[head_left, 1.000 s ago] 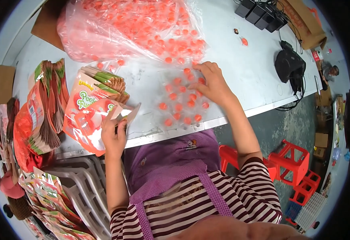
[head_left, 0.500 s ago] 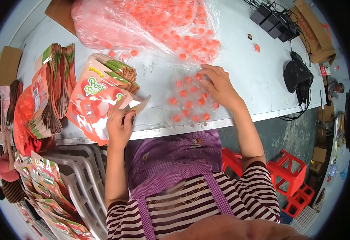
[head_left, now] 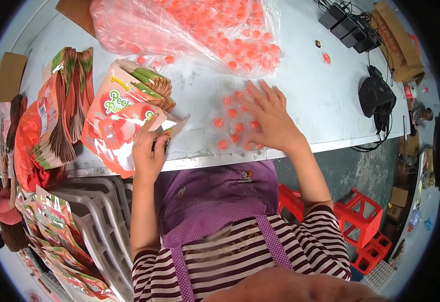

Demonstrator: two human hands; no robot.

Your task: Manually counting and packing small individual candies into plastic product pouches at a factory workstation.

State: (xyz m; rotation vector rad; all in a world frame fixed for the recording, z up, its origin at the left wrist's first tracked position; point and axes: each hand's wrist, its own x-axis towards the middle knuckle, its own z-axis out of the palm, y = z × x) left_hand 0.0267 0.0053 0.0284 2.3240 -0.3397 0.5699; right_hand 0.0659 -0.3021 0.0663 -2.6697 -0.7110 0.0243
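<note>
My left hand (head_left: 148, 152) pinches the mouth of a red and pink printed pouch (head_left: 110, 138), which lies tilted at the table's front edge. A corner of the pouch opening stands up beside my fingertips. More folded pouches (head_left: 154, 86) with green tops are stacked right behind it. My right hand (head_left: 276, 120) lies palm down with its fingers spread over a group of clear-wrapped candies with red-orange centres (head_left: 236, 127). It covers the right part of that group; the rest shows to the left of my fingers.
A large clear bag of the same candies (head_left: 220, 35) fills the back middle. Bundled pouches (head_left: 61, 108) stand at the left beside a red plastic bag (head_left: 28, 146). Black adapters (head_left: 348, 27) and a black strapped device (head_left: 376, 95) sit at the right. Pouch-filled grey crates (head_left: 91, 216) and red stools (head_left: 358, 216) are below.
My right hand has moved down over the candies from their upper right edge, and its fingers have spread. My left hand keeps its hold on the pouch.
</note>
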